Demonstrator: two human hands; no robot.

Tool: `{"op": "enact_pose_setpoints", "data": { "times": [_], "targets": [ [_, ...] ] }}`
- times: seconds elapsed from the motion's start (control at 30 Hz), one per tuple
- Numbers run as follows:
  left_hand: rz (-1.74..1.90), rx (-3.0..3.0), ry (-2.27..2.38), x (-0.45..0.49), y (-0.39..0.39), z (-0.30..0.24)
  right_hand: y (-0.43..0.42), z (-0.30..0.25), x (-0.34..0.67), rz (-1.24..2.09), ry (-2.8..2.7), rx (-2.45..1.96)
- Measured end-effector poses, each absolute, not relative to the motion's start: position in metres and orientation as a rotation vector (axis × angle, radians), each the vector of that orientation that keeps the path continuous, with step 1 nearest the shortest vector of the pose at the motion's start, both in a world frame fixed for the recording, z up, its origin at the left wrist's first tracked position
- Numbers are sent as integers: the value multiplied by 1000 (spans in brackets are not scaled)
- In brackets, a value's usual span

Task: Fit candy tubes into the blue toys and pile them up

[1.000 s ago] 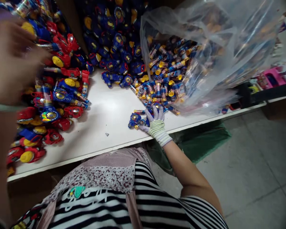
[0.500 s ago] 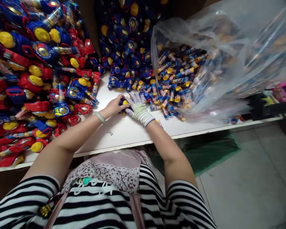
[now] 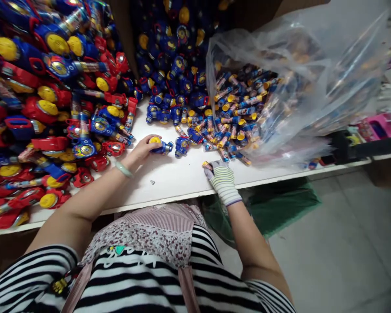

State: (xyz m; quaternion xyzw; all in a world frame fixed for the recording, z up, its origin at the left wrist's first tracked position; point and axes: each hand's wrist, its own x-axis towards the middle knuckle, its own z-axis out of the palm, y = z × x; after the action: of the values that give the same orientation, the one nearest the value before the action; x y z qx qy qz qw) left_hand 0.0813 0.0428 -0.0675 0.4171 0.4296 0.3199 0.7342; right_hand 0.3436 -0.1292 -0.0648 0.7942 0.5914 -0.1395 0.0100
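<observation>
My bare left hand (image 3: 144, 150), a pale bangle on its wrist, is closed on a blue toy (image 3: 164, 148) with a yellow round knob, low over the white table. My right hand (image 3: 223, 177) wears a striped glove and is closed near the table's front edge on a small tube (image 3: 207, 165) with a yellow end; the fingers cover most of it. Between the hands lies another blue toy (image 3: 181, 147), apart from both. Just right of it, a further blue toy (image 3: 194, 136) touches the heap of small capped tubes (image 3: 226, 137).
Red and blue toys (image 3: 47, 113) are piled high at the left. More blue toys (image 3: 179, 65) spill from a dark box at the back. A clear plastic bag (image 3: 299, 65) of tubes covers the right side. A small grey scrap (image 3: 152, 182) lies near the white table's edge (image 3: 169, 198).
My hands, together over a blue toy before, are now apart. The left has drawn left with the blue toy; the right has moved right and toward me and now holds a tube.
</observation>
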Motion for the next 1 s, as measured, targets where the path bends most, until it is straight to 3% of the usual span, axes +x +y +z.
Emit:
{"op": "enact_pose_setpoints", "data": {
  "times": [0.17, 0.37, 0.5, 0.57, 0.73, 0.8, 0.9, 0.93, 1.0],
  "targets": [
    [786, 968, 878, 76, 25, -49, -90, -43, 288, -692, 2383, 2335],
    [788, 1114, 891, 66, 20, -36, -70, -7, 253, -518, 2410, 2102],
    [828, 1281, 929, 66, 17, -29, -72, -8, 249, -493, 2405, 2167],
    [852, 1443, 892, 64, 14, -23, -76, -16, 249, -718, 2442, 2236],
    [756, 1724, 705, 55, 15, -13, -78, -36, 247, -1963, 2264, 2048],
    [751, 1753, 788, 54, 19, -15, -73, -39, 246, -1880, 2286, 2106],
    [732, 1681, 976, 56, 25, -17, -68, -38, 244, -1283, 2367, 2354],
    [723, 1645, 980, 56, 26, -17, -69, -38, 243, -1245, 2352, 2390],
    [710, 1621, 886, 57, 26, -17, -74, -40, 241, -1599, 2271, 2362]
  ]
}}
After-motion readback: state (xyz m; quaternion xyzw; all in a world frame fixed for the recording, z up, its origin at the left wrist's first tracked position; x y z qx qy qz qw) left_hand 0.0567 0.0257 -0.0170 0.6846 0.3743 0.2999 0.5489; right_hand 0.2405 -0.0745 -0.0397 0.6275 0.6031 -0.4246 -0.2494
